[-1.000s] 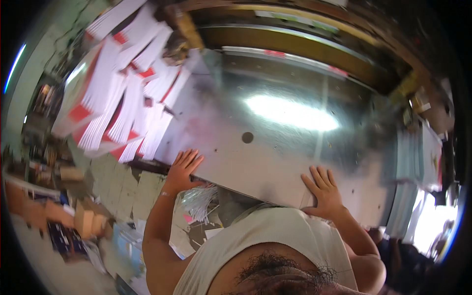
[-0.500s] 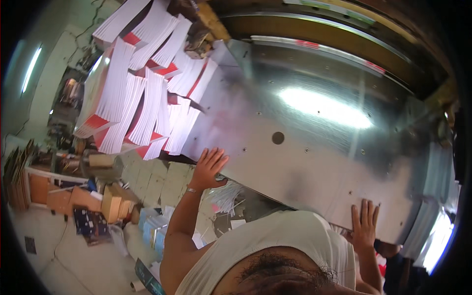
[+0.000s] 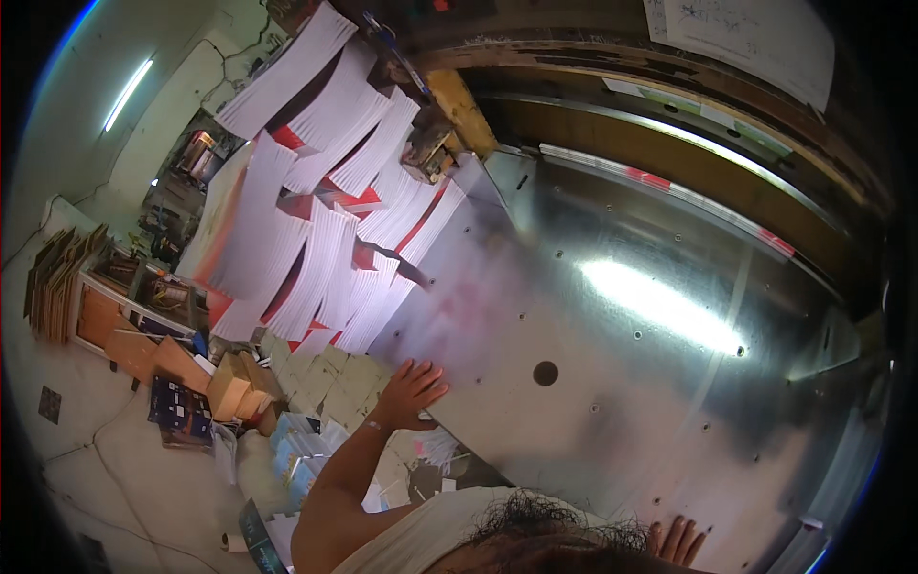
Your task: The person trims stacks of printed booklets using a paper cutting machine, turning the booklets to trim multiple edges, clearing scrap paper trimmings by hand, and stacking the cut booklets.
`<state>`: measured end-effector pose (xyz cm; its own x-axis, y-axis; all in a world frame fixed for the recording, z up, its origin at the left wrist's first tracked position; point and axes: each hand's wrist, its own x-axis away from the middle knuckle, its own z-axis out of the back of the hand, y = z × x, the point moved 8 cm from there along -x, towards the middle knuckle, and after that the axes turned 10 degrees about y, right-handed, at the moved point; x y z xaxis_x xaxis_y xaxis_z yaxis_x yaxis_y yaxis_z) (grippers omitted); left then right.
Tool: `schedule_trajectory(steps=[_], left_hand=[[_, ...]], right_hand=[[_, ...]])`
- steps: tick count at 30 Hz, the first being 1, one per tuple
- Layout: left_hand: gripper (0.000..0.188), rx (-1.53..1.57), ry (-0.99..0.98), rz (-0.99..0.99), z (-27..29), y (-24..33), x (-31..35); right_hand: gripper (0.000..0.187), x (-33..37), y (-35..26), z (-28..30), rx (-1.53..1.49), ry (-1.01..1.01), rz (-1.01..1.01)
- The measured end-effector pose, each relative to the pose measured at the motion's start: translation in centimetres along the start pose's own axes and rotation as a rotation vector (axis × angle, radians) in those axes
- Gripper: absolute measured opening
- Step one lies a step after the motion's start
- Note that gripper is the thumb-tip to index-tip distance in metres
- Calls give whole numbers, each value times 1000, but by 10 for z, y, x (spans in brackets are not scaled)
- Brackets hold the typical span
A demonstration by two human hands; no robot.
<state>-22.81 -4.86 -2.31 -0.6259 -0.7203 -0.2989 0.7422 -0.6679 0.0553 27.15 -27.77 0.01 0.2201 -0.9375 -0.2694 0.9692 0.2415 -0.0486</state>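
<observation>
Palm down, my left hand point(image 3: 413, 394) rests on the near left edge of a shiny metal table point(image 3: 535, 421), fingers slightly spread and nothing held. My right hand point(image 3: 679, 540) lies on the table's near edge at the lower right; only its fingers show, stretched out and apart. Beyond my left hand, several stacks of white booklets point(image 3: 316, 258) with red covers are piled at the table's left end. A dark round hole point(image 3: 545, 373) and small studs dot the metal surface, which reflects a bright lamp.
Along the table's back runs a white and red strip point(image 3: 660, 184) below a dark machine beam. A handwritten white sheet point(image 3: 741, 43) hangs at the upper right. Cardboard boxes point(image 3: 234, 383), blue-wrapped packs point(image 3: 298, 450) and cables lie on the floor at left.
The view has tilted up and shifted, so the table sits lower in the picture. Both hands stay on the table's edge; less of the right one shows.
</observation>
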Motion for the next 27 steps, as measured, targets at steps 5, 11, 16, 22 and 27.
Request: schedule_trajectory(steps=[5, 11, 16, 22, 27], left_hand=[[91, -53, -26, -1, -3, -7, 4], [93, -62, -13, 17, 1, -6, 2], [96, -61, -43, 15, 1, 3, 6], [96, -38, -98, -7, -14, -2, 3], [89, 10, 63, -28, 2, -6, 8]], right_hand=[[55, 11, 8, -20, 130, -57, 50], [56, 10, 15, -26, 243, -79, 148], [45, 13, 12, -19, 193, -348, 30], [57, 19, 7, -21, 402, -11, 131], [79, -11, -1, 5, -30, -57, -137]])
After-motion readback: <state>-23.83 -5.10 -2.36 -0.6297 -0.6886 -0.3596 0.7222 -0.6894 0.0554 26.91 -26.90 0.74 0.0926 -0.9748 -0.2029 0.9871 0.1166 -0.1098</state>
